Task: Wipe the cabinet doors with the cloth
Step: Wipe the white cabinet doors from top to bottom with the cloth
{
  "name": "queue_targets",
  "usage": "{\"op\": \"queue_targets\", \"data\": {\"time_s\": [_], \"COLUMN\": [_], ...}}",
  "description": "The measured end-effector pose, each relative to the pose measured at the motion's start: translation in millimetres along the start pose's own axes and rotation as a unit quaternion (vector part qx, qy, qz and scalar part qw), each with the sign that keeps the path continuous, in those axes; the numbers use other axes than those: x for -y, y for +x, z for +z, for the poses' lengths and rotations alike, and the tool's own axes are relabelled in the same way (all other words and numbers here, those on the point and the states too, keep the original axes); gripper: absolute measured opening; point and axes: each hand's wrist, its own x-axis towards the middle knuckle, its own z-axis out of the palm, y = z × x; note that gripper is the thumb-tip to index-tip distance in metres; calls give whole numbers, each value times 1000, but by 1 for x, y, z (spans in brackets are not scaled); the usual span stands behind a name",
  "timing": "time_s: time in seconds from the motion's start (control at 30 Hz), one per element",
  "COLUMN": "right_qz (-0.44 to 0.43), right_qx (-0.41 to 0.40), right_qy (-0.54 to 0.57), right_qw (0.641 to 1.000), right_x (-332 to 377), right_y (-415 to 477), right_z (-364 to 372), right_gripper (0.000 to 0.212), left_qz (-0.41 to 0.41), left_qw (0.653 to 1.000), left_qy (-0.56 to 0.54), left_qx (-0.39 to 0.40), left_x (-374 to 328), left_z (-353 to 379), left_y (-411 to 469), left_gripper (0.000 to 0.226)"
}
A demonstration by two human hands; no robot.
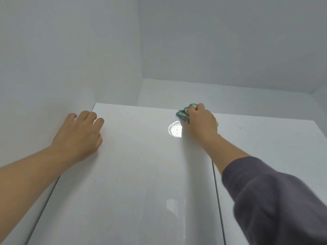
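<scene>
From the head camera I see my right grip [201, 122] curled round the teal cloth [184, 112], pressing it against the top edge of the left cabinet door [132, 174], near the seam with the right door [265, 147]. My left grip [79, 133] rests on that door's upper left corner, fingers loosely bent, holding nothing.

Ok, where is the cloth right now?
Head view, right of centre: the teal cloth is bunched in the right hand against the top edge of the left cabinet door, just above a bright light reflection.
</scene>
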Motion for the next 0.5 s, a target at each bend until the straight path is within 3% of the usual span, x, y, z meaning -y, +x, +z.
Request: {"op": "queue_targets", "data": {"time_s": [0.13, 0.23, 0.33, 0.5], "right_qz": [-62, -40, -9, 74], "right_qx": [27, -3, -23, -35], "right_qy": [59, 154, 161, 132], "right_qw": [996, 987, 987, 988], "right_x": [-31, -27, -17, -5], "right_y": [4, -8, -11, -4], "right_z": [-6, 9, 20, 17], "right_gripper": [34, 40, 35, 24], "left_qz": [7, -6, -47, -123], "left_qw": [1000, 997, 981, 952], "left_qy": [19, 43, -41, -187], "left_qx": [21, 69, 185, 208], "left_x": [11, 3, -10, -4], "left_z": [3, 0, 7, 16], "left_y": [2, 5, 10, 16], "left_gripper": [27, 55, 57, 59]}}
